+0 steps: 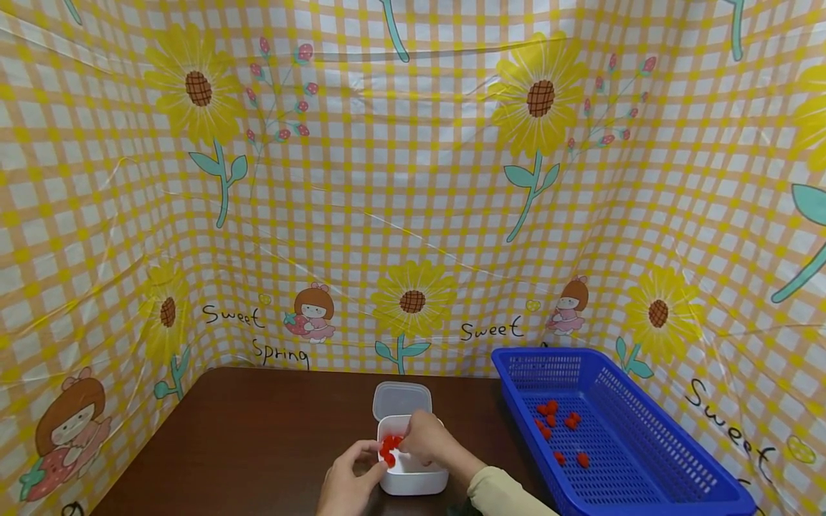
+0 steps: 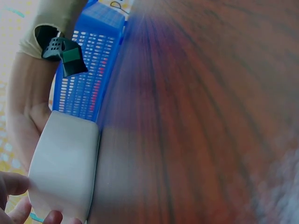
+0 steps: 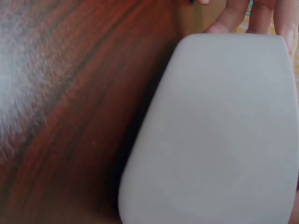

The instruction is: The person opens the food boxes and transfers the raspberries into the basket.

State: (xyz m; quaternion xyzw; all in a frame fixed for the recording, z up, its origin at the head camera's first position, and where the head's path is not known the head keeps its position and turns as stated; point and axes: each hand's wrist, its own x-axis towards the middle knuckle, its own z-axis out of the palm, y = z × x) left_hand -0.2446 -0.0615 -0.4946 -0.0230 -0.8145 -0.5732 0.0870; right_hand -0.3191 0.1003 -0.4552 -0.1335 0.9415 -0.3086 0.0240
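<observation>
A white lidded box (image 1: 414, 484) stands on the brown table with its translucent lid (image 1: 402, 401) folded back. Small red raspberry-like berries (image 1: 389, 451) lie along the left side inside it. My left hand (image 1: 348, 481) holds the box at its left end, thumb and index finger at the rim beside the berries. Its fingers (image 3: 261, 16) meet the box's outer wall in the right wrist view. My right hand (image 1: 428, 438) reaches down into the box from the right, close to the berries. Its fingertips are hidden, and I cannot tell whether they pinch a berry.
To the right stands a blue perforated basket (image 1: 652, 430) with several more red berries (image 1: 572, 421) scattered on its floor. A dark green clip-like device (image 2: 70, 56) sits on my right wrist at the sleeve. A checked, flower-printed cloth (image 1: 413, 179) surrounds the table's back and sides.
</observation>
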